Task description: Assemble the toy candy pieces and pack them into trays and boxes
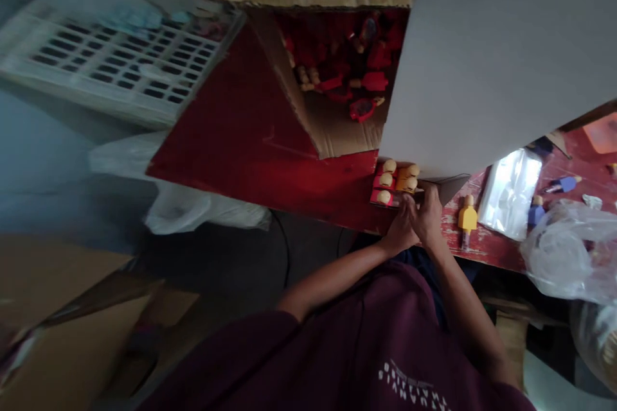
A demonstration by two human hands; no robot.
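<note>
The person's maroon hooded top is filling the bottom of the frame, its white lettering showing upside down, and both forearms are reaching up toward the middle right. The left hand and the right hand are meeting there, with the fingers curled and pressed together against each other. The fingertips are touching the edge of a cluster of small red toy pieces with cream knobs, but I cannot tell whether either hand is gripping one. The cluster is sitting just above the hands, partly under the edge of a large grey board, which is tilting over the right of the frame.

Just right of the hands, a yellow toy figure is standing on a scuffed red table. Beyond it, a clear plastic sleeve and blue toy pieces are lying on the table, and a crumpled plastic bag is bulging at the right edge.

Above the hands, a cardboard box is holding a heap of red pieces, next to a dark red board. A white plastic bag is hanging below that board, and a white plastic crate is lying at the upper left.
</note>
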